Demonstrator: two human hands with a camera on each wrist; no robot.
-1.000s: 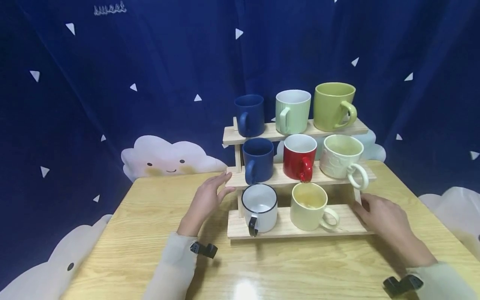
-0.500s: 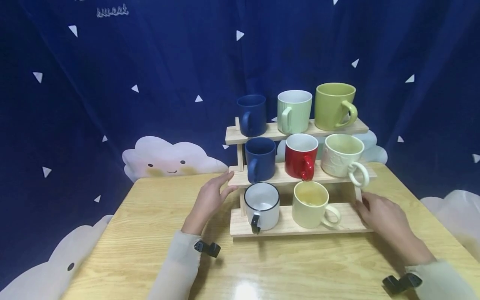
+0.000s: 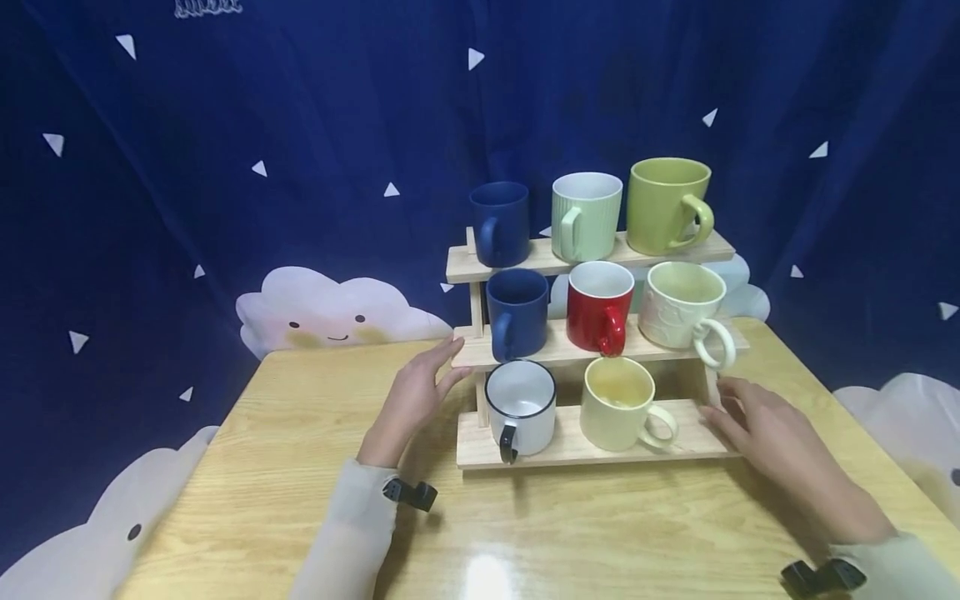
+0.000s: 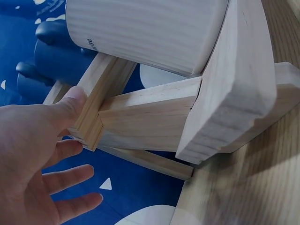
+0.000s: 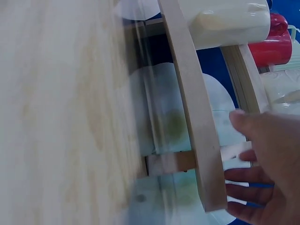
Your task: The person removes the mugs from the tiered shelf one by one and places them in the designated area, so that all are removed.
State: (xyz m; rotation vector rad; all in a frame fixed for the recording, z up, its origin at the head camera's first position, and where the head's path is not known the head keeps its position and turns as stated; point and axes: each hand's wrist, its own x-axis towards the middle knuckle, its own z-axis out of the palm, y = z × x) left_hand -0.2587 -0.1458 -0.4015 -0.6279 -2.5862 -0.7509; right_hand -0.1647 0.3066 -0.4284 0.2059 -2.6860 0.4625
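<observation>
A three-tier wooden display rack (image 3: 517, 458) bears several mugs. My left hand (image 3: 412, 396) pinches the left end of its middle board, thumb on one face and index finger behind, the other fingers spread in the left wrist view. By the right upright, my right hand (image 3: 772, 429) has its thumb and fingers apart around the lower board's end, fingertips close to the wood (image 5: 211, 187). On the lowest board stand a white mug with a black rim (image 3: 521, 408) and a pale yellow mug (image 3: 618, 404). The middle board carries a navy mug (image 3: 517, 312), a red mug (image 3: 596, 308) and a cream embossed mug (image 3: 678, 308).
On the top board are a second navy mug (image 3: 501, 225), a mint ribbed mug (image 3: 585, 217) and a large olive-green mug (image 3: 667, 208). The rack stands on a wooden table (image 3: 315, 500). A blue curtain (image 3: 337, 125) with clouds and triangles hangs behind.
My right hand's thumb has loosened from the lower board's right end, and that hand has shifted slightly. My left hand keeps its place on the middle board. The head view has shifted slightly.
</observation>
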